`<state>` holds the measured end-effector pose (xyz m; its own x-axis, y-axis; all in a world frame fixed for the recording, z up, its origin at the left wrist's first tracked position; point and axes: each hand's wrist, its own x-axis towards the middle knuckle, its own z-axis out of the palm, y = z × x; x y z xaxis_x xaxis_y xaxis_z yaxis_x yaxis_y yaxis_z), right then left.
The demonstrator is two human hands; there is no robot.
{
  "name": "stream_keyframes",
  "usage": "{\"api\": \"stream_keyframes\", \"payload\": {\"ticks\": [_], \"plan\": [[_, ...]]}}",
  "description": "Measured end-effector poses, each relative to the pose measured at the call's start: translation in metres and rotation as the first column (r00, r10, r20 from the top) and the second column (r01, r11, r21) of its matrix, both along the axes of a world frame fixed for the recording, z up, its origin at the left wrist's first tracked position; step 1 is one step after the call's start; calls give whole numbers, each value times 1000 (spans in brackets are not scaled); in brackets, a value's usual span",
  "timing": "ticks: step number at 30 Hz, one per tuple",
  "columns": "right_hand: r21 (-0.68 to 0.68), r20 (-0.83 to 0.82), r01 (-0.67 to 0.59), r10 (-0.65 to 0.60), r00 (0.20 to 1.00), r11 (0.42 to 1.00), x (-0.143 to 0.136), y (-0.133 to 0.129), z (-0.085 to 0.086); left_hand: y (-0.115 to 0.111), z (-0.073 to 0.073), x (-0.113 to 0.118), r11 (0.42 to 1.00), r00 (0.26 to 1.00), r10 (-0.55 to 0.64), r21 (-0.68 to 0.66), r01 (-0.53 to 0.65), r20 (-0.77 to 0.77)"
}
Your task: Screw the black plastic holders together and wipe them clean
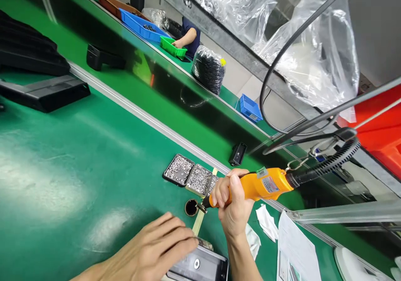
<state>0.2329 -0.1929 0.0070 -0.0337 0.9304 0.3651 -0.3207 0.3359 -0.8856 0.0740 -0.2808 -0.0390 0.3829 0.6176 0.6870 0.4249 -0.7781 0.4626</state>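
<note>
My right hand (pixel 230 199) is wrapped round an orange electric screwdriver (pixel 269 184), whose tip end points down and left. Close to that tip stands a small round cup (pixel 191 207) with dark contents; whether they touch I cannot tell. At the bottom, my left hand (pixel 153 245) lies with fingers stretched over the edge of a dark-framed flat housing (pixel 205 264); its thumb is hidden. A small round metal-looking piece (pixel 197 264) shows within the housing. Beyond the cup are small trays of metal parts, one black-rimmed (pixel 178 170), another (pixel 199 179) with ring-like pieces, and a third partly hidden.
A cable (pixel 332 164) with a hook runs from the screwdriver up right. White cloths (pixel 267 222) and papers (pixel 296 247) lie at right. Black housings (pixel 46 93) are at left. A metal rail (pixel 140 113) crosses the green bench; beyond it, a co-worker's arm (pixel 188 37) reaches a green bin (pixel 173 48).
</note>
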Motion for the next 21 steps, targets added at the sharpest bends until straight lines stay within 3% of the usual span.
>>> {"api": "stream_keyframes", "payload": {"ticks": [6, 12, 21], "plan": [[0, 65, -38, 38, 997, 999, -6, -2, -19, 0, -4, 0, 1000, 999, 30, -5, -31, -23], [2, 127, 10, -10, 992, 1000, -6, -3, -26, -4, -10, -1, 994, 998, -28, -110, 22, -55], [-6, 172, 46, -44, 984, 999, -10, -1, -28, -3, -17, 1, 988, 997, -66, -143, 60, -35]]}}
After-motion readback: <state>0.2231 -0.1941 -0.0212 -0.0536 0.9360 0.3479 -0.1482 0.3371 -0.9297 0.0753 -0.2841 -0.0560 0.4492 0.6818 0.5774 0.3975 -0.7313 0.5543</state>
